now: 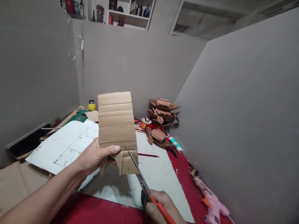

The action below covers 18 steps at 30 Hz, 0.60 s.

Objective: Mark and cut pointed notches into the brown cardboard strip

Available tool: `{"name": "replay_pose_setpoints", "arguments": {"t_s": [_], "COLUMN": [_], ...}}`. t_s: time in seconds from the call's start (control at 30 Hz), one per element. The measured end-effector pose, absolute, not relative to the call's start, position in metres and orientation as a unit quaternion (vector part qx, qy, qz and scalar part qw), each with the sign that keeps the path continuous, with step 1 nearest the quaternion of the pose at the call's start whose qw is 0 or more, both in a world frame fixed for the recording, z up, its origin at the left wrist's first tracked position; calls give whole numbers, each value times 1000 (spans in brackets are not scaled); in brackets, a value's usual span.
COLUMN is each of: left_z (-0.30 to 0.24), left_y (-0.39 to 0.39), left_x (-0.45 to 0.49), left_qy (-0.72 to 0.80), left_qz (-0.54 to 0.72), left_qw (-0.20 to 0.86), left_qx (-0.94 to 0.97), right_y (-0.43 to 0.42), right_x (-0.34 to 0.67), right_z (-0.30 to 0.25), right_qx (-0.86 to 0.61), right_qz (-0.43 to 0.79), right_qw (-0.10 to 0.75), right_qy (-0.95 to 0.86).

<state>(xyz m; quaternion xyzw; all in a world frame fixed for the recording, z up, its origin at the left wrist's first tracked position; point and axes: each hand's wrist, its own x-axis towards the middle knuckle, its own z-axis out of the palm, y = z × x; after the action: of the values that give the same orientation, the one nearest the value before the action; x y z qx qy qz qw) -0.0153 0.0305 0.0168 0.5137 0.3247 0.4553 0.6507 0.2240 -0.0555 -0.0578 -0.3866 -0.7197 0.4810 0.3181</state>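
My left hand [102, 155] grips a piece of corrugated cardboard [115, 121] near its lower left edge, thumb on the front and fingers behind. The cardboard is held upright above the table, with creases across it, pencil lines low down and a notch cut from its bottom edge. In my right hand [161, 202] is a pair of scissors [142, 180] with an orange handle. Their blades reach up over the lower right part of the cardboard, tips near the pencil lines. How far the blades are apart is hard to tell.
A white sheet with a line drawing [58, 146] lies left. Brown model boats [163, 112] stand at the back right, near a red and white cup [145, 123]. A pencil [149, 155], a glue tube [175, 144] and a pink glue gun [211, 202] lie right. Grey panels enclose the table.
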Motion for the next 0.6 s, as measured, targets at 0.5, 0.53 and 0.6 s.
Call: {"name": "replay_pose_setpoints", "arguments": {"t_s": [0.5,0.53,0.6], "left_z": [14,14,14], "left_y": [27,28,28], "left_x": [-9,-9,-9], "left_qy": [309,308,306], "left_qz": [442,442,440], "left_qw": [661,661,661], "left_qx": [522,522,525], "right_y": [-54,-55,-55], "right_x": [223,224,224], "right_z": [-56,-57,-58], "right_qx": [-395,-394,-391], "right_qz": [491,496,504], "right_qw": [317,315,313], "right_qy": [-709,-707,-704]}}
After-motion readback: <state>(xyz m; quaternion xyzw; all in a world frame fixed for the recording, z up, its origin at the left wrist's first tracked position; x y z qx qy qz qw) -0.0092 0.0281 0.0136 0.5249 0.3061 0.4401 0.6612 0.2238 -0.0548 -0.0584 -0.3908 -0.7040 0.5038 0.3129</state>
